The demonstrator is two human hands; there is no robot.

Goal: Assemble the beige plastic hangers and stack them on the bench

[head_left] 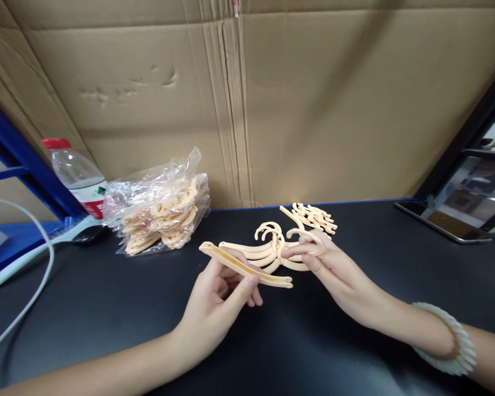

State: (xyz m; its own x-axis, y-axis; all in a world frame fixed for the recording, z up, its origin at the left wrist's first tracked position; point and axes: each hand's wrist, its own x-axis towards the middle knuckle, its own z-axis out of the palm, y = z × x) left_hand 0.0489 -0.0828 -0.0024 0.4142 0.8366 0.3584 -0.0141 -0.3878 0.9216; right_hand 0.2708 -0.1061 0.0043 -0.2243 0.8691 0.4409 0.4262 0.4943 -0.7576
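My left hand point(220, 297) pinches a long cream plastic hanger arm point(247, 268) between thumb and fingers. It is slightly bent, with a double end at the right holding small holes. My right hand point(340, 267) is closed on a curved cream hanger hook point(299, 233), just right of the hanger arm and apart from it. Behind both hands lie several cream folding hangers point(247, 252) with curled hooks, partly hidden by my fingers. Farther back is a loose heap of small cream hook pieces point(317, 217).
A clear plastic bag point(160, 214) of cream parts stands at the back left, beside a red-capped bottle point(80, 179). A black and pale-blue handled tool point(86, 235) and a white cable point(45, 275) lie left. A phone-like tablet point(441, 223) rests right on the black table point(119, 308).
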